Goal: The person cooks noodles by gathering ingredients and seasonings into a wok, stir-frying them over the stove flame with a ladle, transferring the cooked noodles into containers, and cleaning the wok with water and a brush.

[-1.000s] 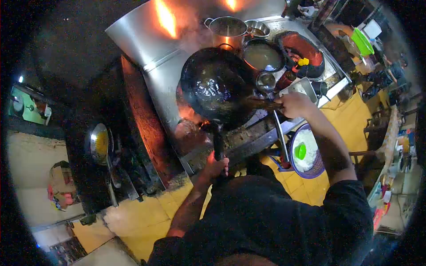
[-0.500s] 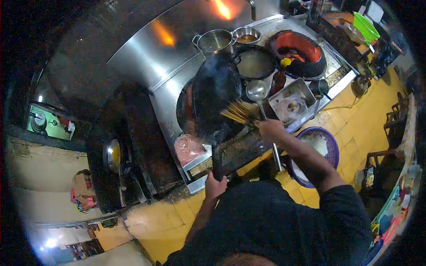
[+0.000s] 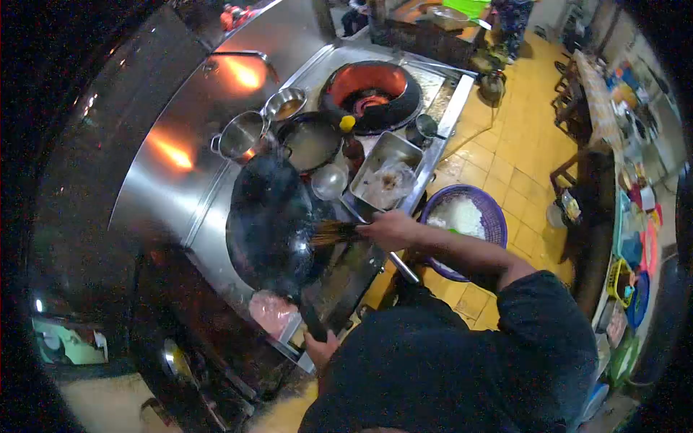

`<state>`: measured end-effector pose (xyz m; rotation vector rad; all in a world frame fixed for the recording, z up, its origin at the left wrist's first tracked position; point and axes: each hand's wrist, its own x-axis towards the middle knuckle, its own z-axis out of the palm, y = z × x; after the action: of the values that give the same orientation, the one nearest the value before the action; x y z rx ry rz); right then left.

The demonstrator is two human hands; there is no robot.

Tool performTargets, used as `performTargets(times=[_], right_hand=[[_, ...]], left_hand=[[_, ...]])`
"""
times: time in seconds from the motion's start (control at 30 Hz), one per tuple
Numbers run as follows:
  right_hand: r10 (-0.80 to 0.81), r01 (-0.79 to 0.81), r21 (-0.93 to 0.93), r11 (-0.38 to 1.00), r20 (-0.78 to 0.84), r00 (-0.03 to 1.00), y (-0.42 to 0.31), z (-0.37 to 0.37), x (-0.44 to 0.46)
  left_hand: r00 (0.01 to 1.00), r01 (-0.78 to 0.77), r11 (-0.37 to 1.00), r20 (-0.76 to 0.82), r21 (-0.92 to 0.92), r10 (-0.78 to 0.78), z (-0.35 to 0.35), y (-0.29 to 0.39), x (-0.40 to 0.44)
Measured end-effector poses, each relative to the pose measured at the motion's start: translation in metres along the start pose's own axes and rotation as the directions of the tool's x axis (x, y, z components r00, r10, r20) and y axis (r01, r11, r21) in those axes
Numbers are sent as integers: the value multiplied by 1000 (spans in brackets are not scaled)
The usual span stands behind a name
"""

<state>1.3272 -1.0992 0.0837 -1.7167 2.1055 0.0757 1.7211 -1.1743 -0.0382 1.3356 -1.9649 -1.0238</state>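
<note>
My left hand (image 3: 323, 348) is closed round the handle of a large black wok (image 3: 263, 216), which looks tilted over the stove, with faint smoke or steam about it. In my right hand (image 3: 392, 231) is a bamboo wok brush (image 3: 336, 232), its bristles at the wok's right side. Whether the bristles touch the metal I cannot tell. A steel ladle (image 3: 330, 182) lies just beyond the brush, its long handle passing under my right hand. Beside the wok's near end is a clear bag of pinkish stuff (image 3: 270, 312).
Behind the wok are a two-handled pot (image 3: 242, 137), a small steel pan (image 3: 285, 105) and a dark pan of liquid (image 3: 310, 141). A yellow-capped bottle (image 3: 352, 148), steel tray (image 3: 393, 155) and glowing burner (image 3: 372, 90) stand farther right. A purple basket (image 3: 498, 224) holds white stuff.
The view has turned, so the stove sits farther left. My right hand has brought the brush from above the stove edge against or close to the wok's side. Both grips stay closed.
</note>
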Motion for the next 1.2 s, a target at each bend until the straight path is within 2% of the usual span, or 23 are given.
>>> performTargets(times=[0.1, 0.17, 0.2, 0.23, 0.3, 0.37, 0.4, 0.47, 0.57, 0.63, 0.7, 0.73, 0.83, 0.87, 0.9, 0.93, 0.97, 1.0, 1.03, 1.07, 1.1, 1.17, 1.2], right_hand=[[271, -236, 227, 945, -137, 953, 31, -50, -61], [269, 75, 535, 841, -536, 800, 95, -18, -76], [375, 2, 524, 852, -613, 696, 120, -15, -86], [528, -103, 597, 795, -599, 602, 144, -13, -87], [821, -269, 799, 537, -422, 384, 197, -13, -85], [825, -340, 752, 564, -503, 257, 288, 17, -56], [805, -410, 695, 590, -543, 239, 332, 23, -38], [803, -476, 656, 586, -548, 234, 415, 38, 0], [821, -537, 631, 560, -511, 254, 526, 69, 50], [708, -719, 367, 589, -664, 241, 561, 75, 67], [742, -789, 162, 592, -491, 456, 630, 106, 81], [771, -642, 476, 601, -556, 309, 667, 138, 88], [711, -644, 437, 628, -659, 245, 487, 22, 57], [245, -598, 25, 801, -925, 289, 520, 74, 49], [360, -541, 222, 811, -919, 163, 461, 66, 45], [546, -373, 457, 807, -819, 176, 416, 78, 38], [773, -256, 731, 633, -579, 260, 357, 88, 29], [733, -70, 763, 643, -586, 345, 332, 142, 24], [764, -331, 750, 573, -343, 546, 270, 155, 5], [638, -168, 772, 613, -358, 682, 192, 127, -1], [556, -2, 826, 564, -378, 740, 162, 210, 6], [409, -202, 763, 614, -89, 908, 60, 168, -3], [392, -239, 706, 666, -58, 918, 42, 196, -3]], left_hand=[[992, 100, 994, 76, 53, -104, -11, 4, 11], [994, 20, 995, 105, 102, -31, -22, 35, 17], [993, -35, 994, 116, 102, 23, -30, 75, 22], [954, 224, 972, 223, -76, -202, -34, 74, 24], [849, 485, 848, 350, -216, -396, -33, 100, 34], [819, 550, 793, 356, -261, -451, -25, 138, 49], [825, 547, 794, 332, -265, -457, -17, 133, 58], [535, 839, 307, 580, -449, -615, -20, 107, 64], [430, 894, 189, 661, -407, -615, -13, 90, 77], [508, 840, 147, 662, -522, -551, 13, 118, 87], [416, 848, -148, 812, -509, -410, 22, 90, 85], [424, 837, -167, 810, -521, -404, 27, 92, 83], [451, 808, -213, 809, -550, -377, 47, 59, 72], [489, 814, -164, 811, -557, -322, 52, 49, 72], [500, 819, -132, 807, -559, -314, 60, 46, 75], [511, 822, -99, 803, -561, -307, 68, 45, 80], [518, 826, -50, 790, -562, -326, 75, 43, 81], [525, 829, 0, 778, -560, -345, 83, 42, 83], [554, 824, 87, 765, -560, -327, 92, 37, 83], [528, 805, -128, 798, -579, -291, 97, 39, 88], [499, 816, -171, 821, -553, -277, 101, 27, 88], [528, 805, -114, 791, -582, -309, 102, 31, 90], [536, 804, -115, 794, -584, -285, 100, 34, 92]])
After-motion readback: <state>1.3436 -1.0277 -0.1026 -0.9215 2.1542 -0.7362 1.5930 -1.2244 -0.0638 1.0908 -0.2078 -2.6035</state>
